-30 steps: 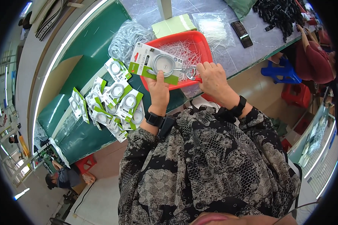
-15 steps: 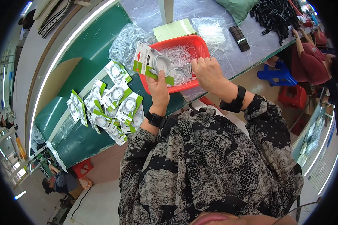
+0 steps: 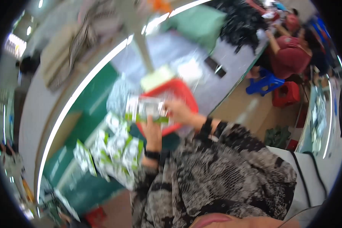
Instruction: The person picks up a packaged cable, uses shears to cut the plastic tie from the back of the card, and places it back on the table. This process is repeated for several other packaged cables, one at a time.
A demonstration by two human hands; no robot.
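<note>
The picture is blurred by motion. My left hand [image 3: 152, 131] grips the lower edge of a flat white and green packet [image 3: 146, 110] with a clear window. My right hand [image 3: 177, 110] holds the packet's right end, over a red plastic tray [image 3: 186, 93]. A pile of similar white and green packets [image 3: 114, 152] lies on the green table [image 3: 83, 114] to the left of my left hand. What is inside the tray is too blurred to tell.
A white post [image 3: 140, 41] rises behind the tray. A pale green pad [image 3: 155, 78] and clear bags [image 3: 190, 70] lie past the tray. A person in red [image 3: 290, 57] sits at the far right by a blue stool [image 3: 264, 83] and a red stool [image 3: 287, 95].
The view has swung sharply and blurred. Both hands still hold the packet over the red tray, and my right hand has shifted onto the packet's right end.
</note>
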